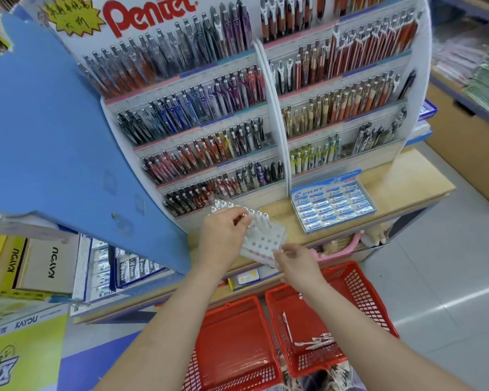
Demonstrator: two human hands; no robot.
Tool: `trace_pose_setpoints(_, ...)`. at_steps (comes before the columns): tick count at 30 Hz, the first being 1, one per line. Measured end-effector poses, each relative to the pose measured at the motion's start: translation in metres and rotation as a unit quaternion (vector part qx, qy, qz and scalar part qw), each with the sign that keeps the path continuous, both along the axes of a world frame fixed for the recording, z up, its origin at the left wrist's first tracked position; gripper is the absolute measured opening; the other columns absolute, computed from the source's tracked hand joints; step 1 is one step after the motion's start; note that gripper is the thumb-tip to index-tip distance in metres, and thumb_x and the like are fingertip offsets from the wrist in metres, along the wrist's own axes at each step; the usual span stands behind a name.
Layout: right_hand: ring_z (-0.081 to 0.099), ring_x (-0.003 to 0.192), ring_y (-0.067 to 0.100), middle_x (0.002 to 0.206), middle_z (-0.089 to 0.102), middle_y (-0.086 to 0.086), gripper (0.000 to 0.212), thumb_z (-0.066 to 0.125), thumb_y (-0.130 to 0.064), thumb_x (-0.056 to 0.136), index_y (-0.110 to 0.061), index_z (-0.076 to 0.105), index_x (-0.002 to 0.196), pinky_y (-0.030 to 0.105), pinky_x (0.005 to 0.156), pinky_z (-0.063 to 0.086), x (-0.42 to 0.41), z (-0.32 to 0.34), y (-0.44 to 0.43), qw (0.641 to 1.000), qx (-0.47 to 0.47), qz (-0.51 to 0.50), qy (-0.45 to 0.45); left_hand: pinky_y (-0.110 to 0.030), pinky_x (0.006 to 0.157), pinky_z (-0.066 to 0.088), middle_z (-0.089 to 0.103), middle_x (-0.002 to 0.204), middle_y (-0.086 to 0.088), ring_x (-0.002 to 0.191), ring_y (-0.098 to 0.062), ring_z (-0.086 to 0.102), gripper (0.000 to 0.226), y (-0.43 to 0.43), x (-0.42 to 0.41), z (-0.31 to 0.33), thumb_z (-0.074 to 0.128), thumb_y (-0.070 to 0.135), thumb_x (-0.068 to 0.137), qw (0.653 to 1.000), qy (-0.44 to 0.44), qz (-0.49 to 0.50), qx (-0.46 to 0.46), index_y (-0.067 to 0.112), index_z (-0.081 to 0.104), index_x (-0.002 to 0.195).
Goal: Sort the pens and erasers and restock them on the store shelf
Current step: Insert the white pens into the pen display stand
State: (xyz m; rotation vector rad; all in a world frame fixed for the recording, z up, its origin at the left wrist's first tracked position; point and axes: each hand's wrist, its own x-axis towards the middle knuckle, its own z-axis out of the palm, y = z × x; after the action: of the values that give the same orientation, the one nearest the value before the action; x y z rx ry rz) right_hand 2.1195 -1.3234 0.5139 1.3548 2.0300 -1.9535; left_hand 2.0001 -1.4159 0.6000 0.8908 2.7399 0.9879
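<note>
A clear plastic pen stand [266, 244] with rows of round holes sits on the wooden shelf [401, 187], below the Pentel pen display [237, 122]. Several white pens [259, 217] stand in its back rows. My left hand [223, 235] pinches one pen at the stand's back left. My right hand [297, 262] grips the stand's near right corner. A blue Pilot box of erasers [333, 204] lies to the right on the shelf. Several white pens [318, 342] lie in the right red basket [359, 292].
A second red basket [232, 342] sits left of the first, below my arms. A blue panel [54, 136] leans at the left. Kayou cartons [40, 266] and Pilot boxes [130, 269] fill the lower left shelf. Grey floor [449, 277] spreads to the right.
</note>
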Motion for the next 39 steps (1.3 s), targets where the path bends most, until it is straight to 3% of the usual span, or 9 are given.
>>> trace_pose_setpoints(4, 0.065, 0.094, 0.027, 0.094, 0.069, 0.005, 0.058, 0.051, -0.053, 0.068, -0.014, 0.065, 0.109, 0.050, 0.083, 0.054, -0.005, -0.005, 0.000, 1.000, 0.003, -0.012, -0.001, -0.032, 0.070, 0.044, 0.068, 0.080, -0.001, 0.079, -0.020, 0.060, 0.012, 0.006, -0.002, -0.009, 0.065, 0.025, 0.086, 0.998, 0.021, -0.042, -0.045, 0.017, 0.073, 0.086)
trace_pose_setpoints(8, 0.064, 0.082, 0.031, 0.076, 0.067, 0.006, 0.045, 0.049, -0.049, 0.070, -0.013, 0.068, 0.088, 0.052, 0.076, 0.055, -0.005, -0.006, -0.002, 1.000, 0.027, -0.009, 0.006, -0.032, 0.079, 0.043, 0.069, 0.084, 0.003, 0.086, -0.018, 0.057, 0.018, 0.009, -0.004, -0.017, 0.061, 0.034, 0.088, 0.990, 0.055, -0.084, -0.099, 0.022, 0.075, 0.091)
trace_pose_setpoints(14, 0.066, 0.094, 0.025, 0.096, 0.071, 0.002, 0.046, 0.054, -0.039, 0.081, -0.012, 0.065, 0.116, 0.050, 0.083, 0.054, -0.006, -0.006, 0.001, 1.000, 0.013, -0.024, 0.015, -0.030, 0.070, 0.034, 0.051, 0.074, 0.007, 0.086, -0.018, 0.045, 0.027, 0.015, -0.011, -0.016, 0.056, 0.044, 0.089, 0.978, 0.112, -0.090, -0.150, 0.025, 0.075, 0.095)
trace_pose_setpoints(16, 0.066, 0.091, 0.027, 0.094, 0.072, 0.005, 0.044, 0.055, -0.037, 0.081, -0.010, 0.066, 0.112, 0.051, 0.082, 0.054, -0.006, -0.006, 0.002, 0.999, 0.016, -0.028, 0.019, -0.031, 0.071, 0.035, 0.046, 0.075, 0.010, 0.088, -0.017, 0.045, 0.029, 0.016, -0.012, -0.018, 0.054, 0.047, 0.089, 0.974, 0.114, -0.088, -0.173, 0.027, 0.074, 0.098)
trace_pose_setpoints(21, 0.067, 0.091, 0.025, 0.095, 0.071, 0.001, 0.036, 0.058, -0.033, 0.086, -0.014, 0.064, 0.116, 0.049, 0.082, 0.055, -0.007, -0.003, 0.002, 0.999, 0.007, -0.042, 0.029, -0.032, 0.078, 0.036, 0.059, 0.085, 0.009, 0.096, -0.016, 0.049, 0.031, 0.020, -0.014, -0.021, 0.051, 0.051, 0.089, 0.971, 0.110, -0.074, -0.199, 0.030, 0.071, 0.101)
trace_pose_setpoints(29, 0.063, 0.085, 0.022, 0.097, 0.068, 0.002, 0.043, 0.057, -0.040, 0.084, -0.019, 0.062, 0.121, 0.047, 0.085, 0.054, -0.014, -0.007, 0.017, 0.997, 0.011, -0.059, 0.050, -0.027, 0.073, 0.038, 0.068, 0.087, 0.004, 0.084, -0.016, 0.056, 0.024, 0.001, -0.010, -0.011, 0.051, 0.032, 0.095, 0.994, 0.072, -0.040, -0.066, 0.020, 0.071, 0.099)
trace_pose_setpoints(33, 0.061, 0.073, 0.020, 0.077, 0.066, -0.001, 0.013, 0.054, -0.022, 0.090, -0.019, 0.068, 0.092, 0.041, 0.070, 0.051, 0.007, 0.002, 0.029, 0.996, 0.031, -0.058, 0.057, -0.023, 0.071, 0.045, 0.068, 0.086, 0.011, 0.077, -0.006, 0.057, 0.017, -0.019, 0.010, 0.003, 0.057, 0.020, 0.091, 0.999, 0.043, -0.025, 0.010, 0.020, 0.072, 0.097)
trace_pose_setpoints(35, 0.058, 0.061, 0.019, 0.071, 0.066, 0.006, 0.015, 0.054, -0.009, 0.090, -0.012, 0.068, 0.088, 0.035, 0.060, 0.046, 0.028, 0.000, 0.038, 0.996, 0.034, -0.048, 0.060, -0.015, 0.072, 0.046, 0.067, 0.090, 0.013, 0.081, -0.001, 0.058, 0.018, -0.030, 0.021, 0.001, 0.058, 0.014, 0.090, 0.999, 0.022, -0.035, 0.032, 0.018, 0.072, 0.101)
trace_pose_setpoints(39, 0.062, 0.059, 0.015, 0.069, 0.070, 0.003, 0.011, 0.058, -0.021, 0.084, -0.027, 0.066, 0.080, 0.034, 0.061, 0.048, 0.084, -0.023, 0.059, 0.996, 0.089, -0.005, 0.008, -0.018, 0.070, 0.046, 0.065, 0.086, 0.013, 0.077, -0.002, 0.057, 0.019, -0.043, 0.044, -0.029, 0.058, 0.010, 0.086, 0.996, -0.004, -0.085, 0.008, 0.019, 0.072, 0.096)
